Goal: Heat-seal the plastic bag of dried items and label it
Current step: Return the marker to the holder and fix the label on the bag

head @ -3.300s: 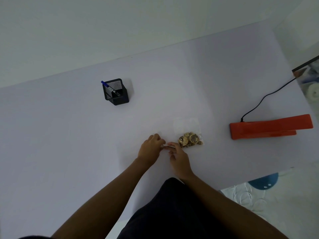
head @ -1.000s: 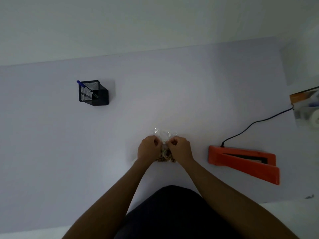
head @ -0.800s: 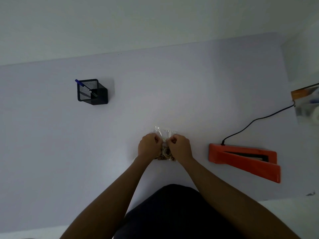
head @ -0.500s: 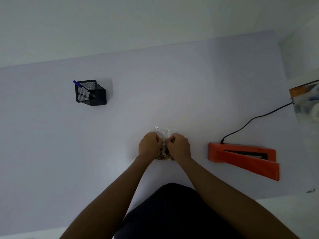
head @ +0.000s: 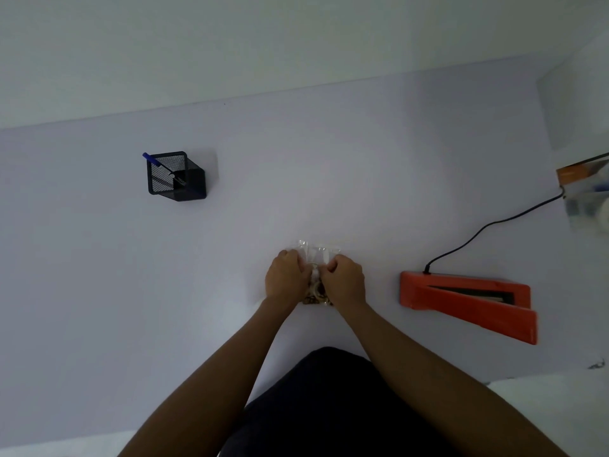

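A small clear plastic bag point(head: 317, 255) with brown dried items in its lower part sits on the white table point(head: 296, 179), near the front edge. My left hand point(head: 286, 279) grips the bag's left side with curled fingers. My right hand point(head: 344, 282) grips its right side the same way. The bag's crumpled open top sticks out beyond my knuckles. An orange heat sealer point(head: 468, 303) lies to the right of my hands, its lid raised.
A black mesh pen holder point(head: 174, 176) with a blue pen point(head: 150, 158) stands at the back left. A black cable point(head: 494, 225) runs from the sealer to the right edge, where a shelf with clutter point(head: 586, 192) shows.
3.3 s ago the bag lay flat to the right of my hands and the sealer was closed. Now both hands hold the bag and the sealer's lid is raised. Over the last second the hands barely moved.
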Tool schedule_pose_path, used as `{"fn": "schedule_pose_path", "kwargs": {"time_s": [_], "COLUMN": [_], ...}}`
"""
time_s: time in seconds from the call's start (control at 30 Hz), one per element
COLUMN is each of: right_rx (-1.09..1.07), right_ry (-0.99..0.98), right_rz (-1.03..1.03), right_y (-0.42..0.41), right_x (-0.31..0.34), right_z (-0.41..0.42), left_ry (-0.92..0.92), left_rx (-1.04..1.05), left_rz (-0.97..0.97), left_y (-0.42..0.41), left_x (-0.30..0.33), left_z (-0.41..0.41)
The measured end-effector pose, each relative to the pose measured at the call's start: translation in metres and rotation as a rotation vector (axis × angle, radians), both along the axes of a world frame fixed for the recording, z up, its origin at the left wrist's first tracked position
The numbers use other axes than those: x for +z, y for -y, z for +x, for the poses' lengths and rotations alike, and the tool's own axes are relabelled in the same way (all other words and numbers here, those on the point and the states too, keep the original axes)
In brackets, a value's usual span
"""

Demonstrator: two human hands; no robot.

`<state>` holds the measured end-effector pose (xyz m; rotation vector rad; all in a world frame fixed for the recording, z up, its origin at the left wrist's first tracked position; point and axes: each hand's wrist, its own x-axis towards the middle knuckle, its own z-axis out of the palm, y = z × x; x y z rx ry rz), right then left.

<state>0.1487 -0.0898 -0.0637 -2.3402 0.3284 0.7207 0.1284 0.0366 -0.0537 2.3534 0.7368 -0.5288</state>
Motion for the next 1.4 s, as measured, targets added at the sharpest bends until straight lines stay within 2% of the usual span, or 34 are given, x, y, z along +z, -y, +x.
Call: {"fn": "schedule_pose_path", "kwargs": {"time_s": [0.43, 0.73, 0.93, 1.4], "right_rx": [-0.14, -0.155, -0.159, -0.158], "right_ry": [0.06, 0.1, 0.101, 0.085], "right_rz": [0.084, 0.095, 0.095, 0.044], "right_y": [0.004, 0.001, 0.001, -0.002], "right_x": [-0.005, -0.008, -0.008, -0.006], "right_z": [-0.004, -0.01, -0.009, -0.003], "left_ry": [-0.06, 0.036, 0.105, 0.083], "left_rx": [0.082, 0.077, 0.136, 0.213], "left_rz": [-0.009, -0.065, 0.036, -0.019], "left_y": [-0.013, -0.013, 0.006, -0.003], "left_x": [-0.004, -0.006, -0.007, -0.011], "left_z": [0.004, -0.003, -0.006, -0.003]}}
